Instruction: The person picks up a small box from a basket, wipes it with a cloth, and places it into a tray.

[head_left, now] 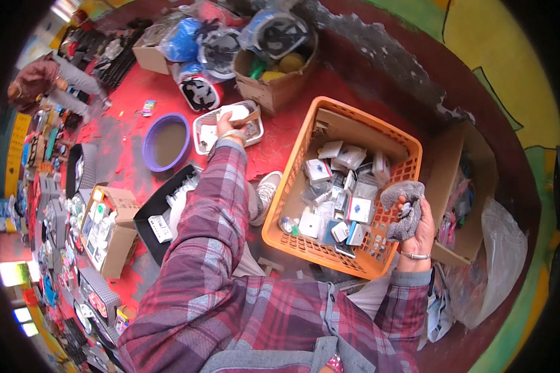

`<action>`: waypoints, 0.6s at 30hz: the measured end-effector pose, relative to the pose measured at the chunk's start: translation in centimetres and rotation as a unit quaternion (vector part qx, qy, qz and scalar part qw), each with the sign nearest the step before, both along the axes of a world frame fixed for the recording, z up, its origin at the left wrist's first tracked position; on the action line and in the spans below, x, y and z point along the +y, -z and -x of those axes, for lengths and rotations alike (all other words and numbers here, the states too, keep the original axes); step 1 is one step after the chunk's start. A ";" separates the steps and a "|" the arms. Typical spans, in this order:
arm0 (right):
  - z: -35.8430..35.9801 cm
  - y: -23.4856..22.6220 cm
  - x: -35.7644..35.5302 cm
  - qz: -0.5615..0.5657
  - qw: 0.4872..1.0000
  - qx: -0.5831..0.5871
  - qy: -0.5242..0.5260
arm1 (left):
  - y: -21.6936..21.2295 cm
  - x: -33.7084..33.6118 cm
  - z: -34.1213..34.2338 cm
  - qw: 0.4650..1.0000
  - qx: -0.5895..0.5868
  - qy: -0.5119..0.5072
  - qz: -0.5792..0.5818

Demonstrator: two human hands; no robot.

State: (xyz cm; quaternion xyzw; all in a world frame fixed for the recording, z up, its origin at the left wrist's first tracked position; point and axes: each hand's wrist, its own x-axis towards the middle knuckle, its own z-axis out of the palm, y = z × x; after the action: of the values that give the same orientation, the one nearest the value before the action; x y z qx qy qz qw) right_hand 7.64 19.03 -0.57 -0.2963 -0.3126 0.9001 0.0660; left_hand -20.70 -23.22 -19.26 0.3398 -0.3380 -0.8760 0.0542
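My left hand [229,126] reaches out over a small white basket [200,144], its fingers closed on a white box-like item [235,112]. The item's exact kind is too small to make out. A crumpled grey cloth [404,227] is gripped in my right hand [423,233], at the right rim of an orange plastic basket [275,211]. Inside the orange basket lie several small white boxes [360,209] and clear-wrapped packets [351,156], with a cardboard sheet [361,132] along its far side.
Left of the white basket stands a purple basin [148,149] of murky liquid. A black crate [148,229] and a cardboard box [122,251] sit nearer. Wrapped helmets [221,53] fill the far side. Another cardboard box [449,233] is at right; a person [46,81] bends at far left.
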 end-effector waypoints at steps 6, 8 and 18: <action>1.0 -0.1 -0.4 -0.025 0.999 -0.047 -0.005 | 8.3 -5.8 -0.4 0.992 -0.122 -0.023 -0.007; 0.9 0.5 0.1 -0.016 0.998 -0.056 0.005 | 9.2 -6.0 0.9 0.995 -0.094 -0.041 0.013; 0.2 -0.3 0.4 -0.030 0.998 -0.044 0.019 | 1.5 2.4 3.6 0.922 -0.082 -0.143 0.350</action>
State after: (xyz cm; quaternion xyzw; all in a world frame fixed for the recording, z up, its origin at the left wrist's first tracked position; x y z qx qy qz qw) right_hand 7.43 19.38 -0.25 -0.3396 -0.3365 0.8748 0.0784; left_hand -24.27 -20.78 -20.72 0.4147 -0.5742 -0.6536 0.2669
